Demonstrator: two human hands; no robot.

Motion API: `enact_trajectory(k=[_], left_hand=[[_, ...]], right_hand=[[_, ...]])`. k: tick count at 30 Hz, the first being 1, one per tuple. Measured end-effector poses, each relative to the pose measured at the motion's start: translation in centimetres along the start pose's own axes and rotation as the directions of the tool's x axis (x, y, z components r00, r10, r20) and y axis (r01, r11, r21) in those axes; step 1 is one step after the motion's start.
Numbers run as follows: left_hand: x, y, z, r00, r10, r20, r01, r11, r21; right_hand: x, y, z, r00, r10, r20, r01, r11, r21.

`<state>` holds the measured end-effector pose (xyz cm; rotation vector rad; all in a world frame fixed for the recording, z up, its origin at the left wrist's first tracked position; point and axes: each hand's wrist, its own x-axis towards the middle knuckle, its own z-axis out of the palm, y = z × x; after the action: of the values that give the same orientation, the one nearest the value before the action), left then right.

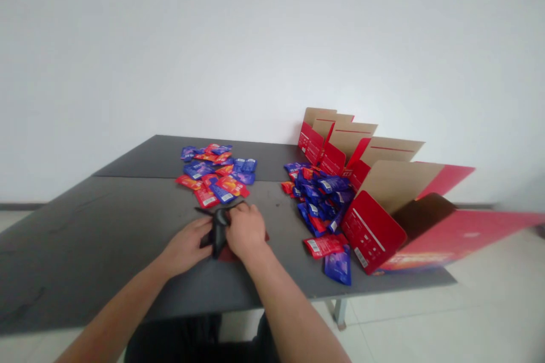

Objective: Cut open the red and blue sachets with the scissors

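Close to the table's front edge, my left hand (190,245) and my right hand (247,228) come together around a black object (219,228) with thin parts sticking out at its top. Its kind I cannot make out. The fingers of my left hand close on its left side. My right hand is curled over its right side, with those fingertips partly hidden. A dark red flat piece (227,255) shows below the right hand. Just beyond my hands lies a loose group of small red and blue-purple packets (205,198).
A denser heap of similar packets (323,198) lies to the right, beside a row of open red cardboard boxes (374,232) with raised flaps. A red packet (324,245) and a blue-purple packet (338,265) lie nearest me on the dark table (106,238). A pale wall (213,51) stands behind.
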<state>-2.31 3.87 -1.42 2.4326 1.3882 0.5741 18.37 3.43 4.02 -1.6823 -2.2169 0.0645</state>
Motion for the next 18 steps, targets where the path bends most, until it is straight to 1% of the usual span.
enact_trajectory(k=[1,2,3,4,5,7,9,10,11,12,13,14,15,16,18], left_hand=[[0.0,0.0,0.0,1.000,-0.001,0.013,0.001,1.000,0.001],[0.1,-0.1,0.0,1.000,-0.004,0.024,0.004,1.000,0.001],[0.1,-0.2,0.0,1.000,-0.004,0.029,0.004,1.000,-0.002],[0.1,-0.4,0.0,1.000,0.000,0.025,0.000,1.000,-0.005],[0.2,-0.6,0.1,1.000,0.006,0.015,-0.006,1.000,-0.008],[0.1,-1.1,0.3,1.000,0.003,-0.007,-0.003,1.000,-0.006],[0.1,-1.7,0.6,1.000,-0.021,-0.010,0.021,1.000,0.016],[0.0,-2.0,0.8,1.000,-0.031,-0.007,0.031,0.999,0.030],[0.0,-2.4,0.9,0.999,-0.033,-0.008,0.034,0.999,0.043],[0.0,-2.7,1.0,1.000,-0.026,-0.015,0.027,0.998,0.049],[0.0,-3.0,1.1,1.000,-0.013,-0.021,0.014,0.999,0.046],[0.1,-3.3,1.2,1.000,0.000,-0.023,0.001,0.999,0.037],[0.1,-3.6,1.2,1.000,0.008,-0.008,-0.007,1.000,0.024],[0.2,-3.8,1.2,1.000,0.009,0.017,-0.009,1.000,0.012],[0.3,-4.1,1.2,0.998,-0.009,0.059,0.008,1.000,0.006]], right_hand=[[-0.1,-1.2,0.8,0.998,-0.060,0.018,0.060,0.998,0.023],[-0.2,-2.0,1.5,0.996,-0.088,0.031,0.086,0.995,0.043],[-0.3,-2.2,2.1,0.993,-0.107,0.042,0.105,0.993,0.058],[-0.3,-1.9,2.4,0.993,-0.107,0.049,0.103,0.993,0.065],[-0.4,-1.0,2.4,0.995,-0.089,0.052,0.085,0.994,0.062],[-0.3,1.6,1.6,0.998,-0.002,0.063,0.000,1.000,0.018],[-0.2,4.1,0.1,0.989,0.130,0.072,-0.126,0.991,-0.050],[-0.2,4.8,-0.6,0.980,0.185,0.080,-0.179,0.981,-0.076],[-0.1,5.0,-1.2,0.973,0.214,0.082,-0.207,0.974,-0.091],[-0.1,4.6,-1.5,0.974,0.212,0.078,-0.205,0.975,-0.091],[-0.1,3.6,-1.6,0.981,0.182,0.074,-0.176,0.981,-0.079],[-0.2,2.4,-1.3,0.991,0.118,0.059,-0.114,0.992,-0.059],[-0.2,0.9,-0.8,0.999,0.033,0.037,-0.032,0.999,-0.028],[-0.2,-0.4,-0.2,0.998,-0.048,0.042,0.048,0.999,0.008],[-0.4,-1.9,1.2,0.990,-0.124,0.073,0.121,0.992,0.046]])
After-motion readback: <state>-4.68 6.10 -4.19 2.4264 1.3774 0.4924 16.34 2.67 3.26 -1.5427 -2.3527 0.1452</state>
